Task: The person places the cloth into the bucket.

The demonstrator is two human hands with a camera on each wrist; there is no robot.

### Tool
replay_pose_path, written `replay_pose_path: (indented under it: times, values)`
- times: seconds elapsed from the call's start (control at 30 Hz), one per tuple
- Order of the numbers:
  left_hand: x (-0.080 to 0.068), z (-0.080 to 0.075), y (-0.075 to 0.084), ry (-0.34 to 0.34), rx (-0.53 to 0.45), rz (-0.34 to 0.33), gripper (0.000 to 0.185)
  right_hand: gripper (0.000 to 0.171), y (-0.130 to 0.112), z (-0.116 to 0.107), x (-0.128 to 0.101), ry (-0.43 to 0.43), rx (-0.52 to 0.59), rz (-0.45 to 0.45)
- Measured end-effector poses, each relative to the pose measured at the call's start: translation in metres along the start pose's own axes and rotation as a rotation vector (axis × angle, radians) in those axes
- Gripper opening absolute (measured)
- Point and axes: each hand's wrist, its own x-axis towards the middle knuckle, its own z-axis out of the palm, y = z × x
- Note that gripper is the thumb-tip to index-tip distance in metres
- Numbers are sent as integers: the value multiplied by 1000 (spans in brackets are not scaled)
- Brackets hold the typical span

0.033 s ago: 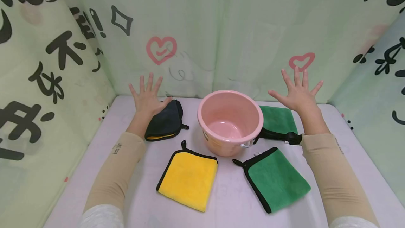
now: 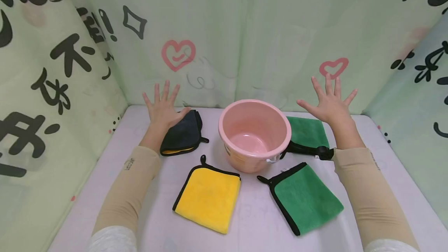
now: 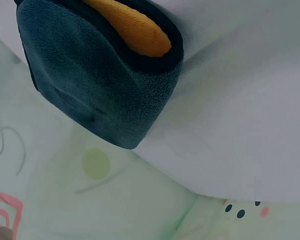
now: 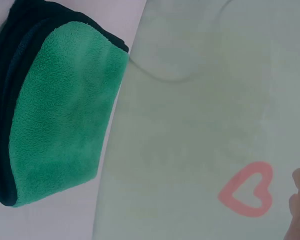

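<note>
Hands are hovering spread either side of the pink bucket [image 2: 254,135], fingers straight, holding nothing. Left hand [image 2: 163,108] is hanging beside the dark cloth [image 2: 182,133]; right hand [image 2: 329,104] is hanging over the green cloth [image 2: 308,131].

Left hand [image 2: 163,109] and right hand [image 2: 329,104] apparently raised, fingers spread.

A small curtained-off recording booth, pale green fabric curtains [image 2: 245,30] printed with black characters and pink hearts on three sides, enclosing a white surface [image 2: 245,221], with no household or shop furnishings
</note>
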Motion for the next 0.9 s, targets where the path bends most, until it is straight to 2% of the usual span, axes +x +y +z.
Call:
replay_pose_path:
  times: [0.4, 0.57, 0.67, 0.77, 0.83, 0.9]
  values:
    - [0, 0, 1, -11, 5, 3, 84, 89, 1, -2, -2, -16, 6, 3]
    - [0, -2, 5, 24, -78, -9, 81, 89, 6, -3, -2, 49, 14, -14]
    - [0, -5, 11, 120, -227, -9, 75, 87, 10, -1, -1, 131, 12, -47]
    - [-3, -7, 19, 208, -454, -4, 65, 85, 15, 6, -3, 191, 5, -81]
    - [-6, -9, 26, 223, -626, -2, 59, 85, 19, 12, -5, 203, 7, -97]
    - [-9, -11, 33, 202, -780, -14, 55, 85, 24, 20, -8, 191, 2, -106]
